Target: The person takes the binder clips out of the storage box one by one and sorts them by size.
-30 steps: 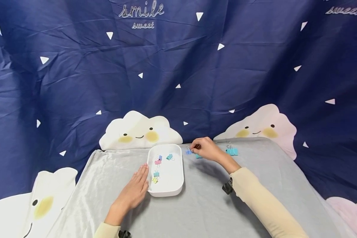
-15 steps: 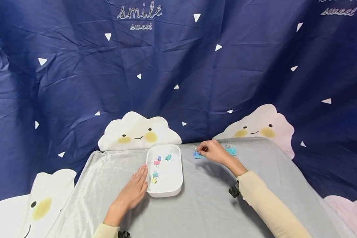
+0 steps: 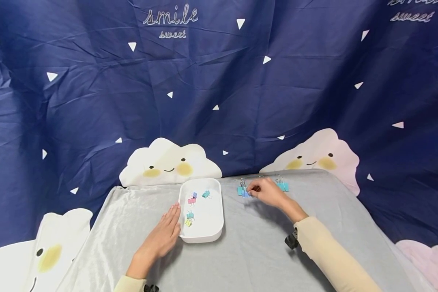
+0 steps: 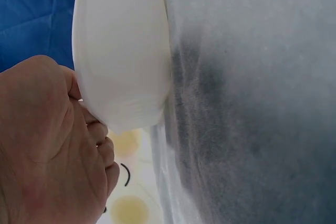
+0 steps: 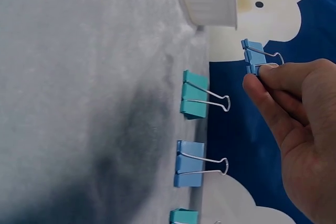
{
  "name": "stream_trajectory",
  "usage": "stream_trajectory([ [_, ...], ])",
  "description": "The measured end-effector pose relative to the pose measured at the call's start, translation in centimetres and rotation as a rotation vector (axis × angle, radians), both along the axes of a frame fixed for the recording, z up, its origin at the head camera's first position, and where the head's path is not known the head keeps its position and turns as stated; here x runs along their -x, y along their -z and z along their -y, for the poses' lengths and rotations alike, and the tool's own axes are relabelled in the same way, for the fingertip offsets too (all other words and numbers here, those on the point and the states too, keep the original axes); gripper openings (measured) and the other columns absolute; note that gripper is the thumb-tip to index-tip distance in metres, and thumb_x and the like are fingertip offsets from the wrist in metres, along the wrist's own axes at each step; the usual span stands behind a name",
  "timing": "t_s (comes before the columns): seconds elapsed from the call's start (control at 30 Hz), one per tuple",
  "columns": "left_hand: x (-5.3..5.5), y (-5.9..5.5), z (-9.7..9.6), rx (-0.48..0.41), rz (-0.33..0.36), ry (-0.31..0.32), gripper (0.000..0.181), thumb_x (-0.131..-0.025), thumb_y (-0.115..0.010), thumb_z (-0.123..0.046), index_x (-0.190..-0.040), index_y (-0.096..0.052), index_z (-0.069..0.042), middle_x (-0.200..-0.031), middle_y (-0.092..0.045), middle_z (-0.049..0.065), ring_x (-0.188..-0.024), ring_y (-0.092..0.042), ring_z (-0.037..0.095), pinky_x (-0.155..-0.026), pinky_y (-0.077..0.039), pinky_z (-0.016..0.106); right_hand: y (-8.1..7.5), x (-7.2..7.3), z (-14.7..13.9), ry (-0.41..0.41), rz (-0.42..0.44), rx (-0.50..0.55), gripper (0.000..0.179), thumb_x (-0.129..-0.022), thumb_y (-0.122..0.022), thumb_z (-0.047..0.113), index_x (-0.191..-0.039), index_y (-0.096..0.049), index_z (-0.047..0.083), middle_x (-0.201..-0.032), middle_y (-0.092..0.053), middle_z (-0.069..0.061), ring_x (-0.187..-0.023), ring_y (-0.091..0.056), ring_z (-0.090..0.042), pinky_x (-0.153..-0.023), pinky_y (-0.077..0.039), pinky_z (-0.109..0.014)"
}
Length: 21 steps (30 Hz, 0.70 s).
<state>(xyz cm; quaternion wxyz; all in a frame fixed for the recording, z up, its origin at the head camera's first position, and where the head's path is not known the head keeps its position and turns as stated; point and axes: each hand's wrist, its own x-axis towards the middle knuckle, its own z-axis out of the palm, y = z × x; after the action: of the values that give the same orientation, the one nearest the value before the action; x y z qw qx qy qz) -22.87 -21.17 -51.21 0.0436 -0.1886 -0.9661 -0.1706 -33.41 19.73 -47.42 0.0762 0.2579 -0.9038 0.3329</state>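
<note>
In the head view my left hand (image 3: 163, 232) lies along the left side of a white box (image 3: 211, 240), fingers straight and touching its wall. The left wrist view shows the same hand (image 4: 50, 140) with its fingers at the box rim. Between thumb and fingertips of my right hand (image 3: 271, 194) is a blue binder clip (image 5: 254, 55), raised over the cloth. Below it a teal binder clip (image 5: 195, 96) stands with its handles up. Another blue binder clip (image 5: 190, 164) stands beyond, mostly hidden behind the hand in the head view.
A further teal clip (image 3: 284, 186) stands at the right of the row. Inside the box lie several small clips, among them a pink clip (image 3: 192, 200), a yellow clip (image 3: 188, 223) and a teal clip (image 3: 206, 194). Grey cloth (image 3: 248, 259) covers the table, with a navy curtain (image 3: 219, 81) behind.
My right hand has moved right and slightly nearer, carrying the blue binder clip away from the box and across the front of the teal clip. The left hand stays at the box.
</note>
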Motion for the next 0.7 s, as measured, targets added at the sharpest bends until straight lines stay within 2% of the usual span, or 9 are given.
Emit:
stream_trajectory([
  [0.27, 0.0, 0.2, 0.1, 0.002, -0.011, 0.003, 0.058, -0.114, -0.039, -0.019, -0.165, -0.028, 0.005, -0.176, -0.024, 0.019, -0.163, -0.026, 0.039, -0.134, -0.025, 0.056, 1.2, 0.0, -0.4, 0.007, 0.021, 0.009, 0.007, -0.095, -0.075, 0.002, -0.097, -0.081, 0.003, -0.091, -0.08, 0.0, -0.084, -0.073, -0.01, -0.077, -0.063, -0.026],
  [0.5, -0.1, 0.2, 0.1, -0.007, -0.009, 0.011, 0.058, -0.114, -0.04, -0.019, -0.165, -0.03, 0.006, -0.175, -0.026, 0.021, -0.162, -0.027, 0.041, -0.133, -0.027, 0.058, 2.6, 0.3, -0.7, 0.023, 0.023, -0.002, 0.009, -0.095, -0.075, 0.001, -0.096, -0.082, 0.007, -0.092, -0.08, 0.001, -0.084, -0.073, -0.009, -0.076, -0.062, -0.024],
  [0.7, -0.1, 0.0, 0.0, -0.004, 0.009, 0.002, 0.058, -0.115, -0.039, -0.019, -0.166, -0.027, 0.005, -0.176, -0.023, 0.019, -0.164, -0.025, 0.039, -0.134, -0.025, 0.057, 3.8, 0.6, -0.6, 0.018, 0.022, 0.019, 0.01, -0.095, -0.075, 0.001, -0.094, -0.081, 0.008, -0.091, -0.08, 0.001, -0.082, -0.073, -0.008, -0.072, -0.062, -0.023],
])
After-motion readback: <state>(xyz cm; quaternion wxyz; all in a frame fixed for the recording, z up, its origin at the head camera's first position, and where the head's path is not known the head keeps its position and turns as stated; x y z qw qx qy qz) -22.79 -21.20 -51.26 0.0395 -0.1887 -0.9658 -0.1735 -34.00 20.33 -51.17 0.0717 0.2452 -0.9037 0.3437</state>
